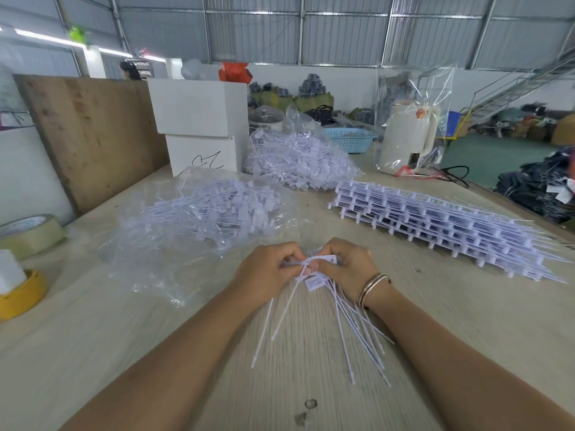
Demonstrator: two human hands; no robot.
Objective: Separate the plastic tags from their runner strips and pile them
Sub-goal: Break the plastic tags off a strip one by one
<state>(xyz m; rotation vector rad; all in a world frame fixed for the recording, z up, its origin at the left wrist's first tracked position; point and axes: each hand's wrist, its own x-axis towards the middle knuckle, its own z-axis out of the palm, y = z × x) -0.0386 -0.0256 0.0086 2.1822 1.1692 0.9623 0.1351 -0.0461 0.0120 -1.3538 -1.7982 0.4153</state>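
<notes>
2 hands at work: both meet at mid-counter over 1 small bunch of tags.
Near bag (199, 219): clear plastic, left of the hands, holding loose white tags already parted from their runners.
Left hand (264, 275): fingers curled, pinching the head end of the bunch of tags (314, 269) from the left.
Bunch of tags: held between the 2 hands just above the counter (155, 353); thin white tails fan down toward the viewer and rest on the wood.
Right hand (345, 269): fingers curled round the same bunch from the right, touching the left hand's fingertips; bracelets on the wrist.
Far bag (298, 157): a second clear bag of loose tags, beyond the hands.
Stack of runner strips (435, 225): right of the hands, well apart, many layers still uncut.
Step in hand: seemingly gathering or twisting freed tags; motion blur hides whether a runner is still attached.
Next move calls for: probably a firm pinch at the heads, then carrying the bunch left to the pile without the tails snagging.
</notes>
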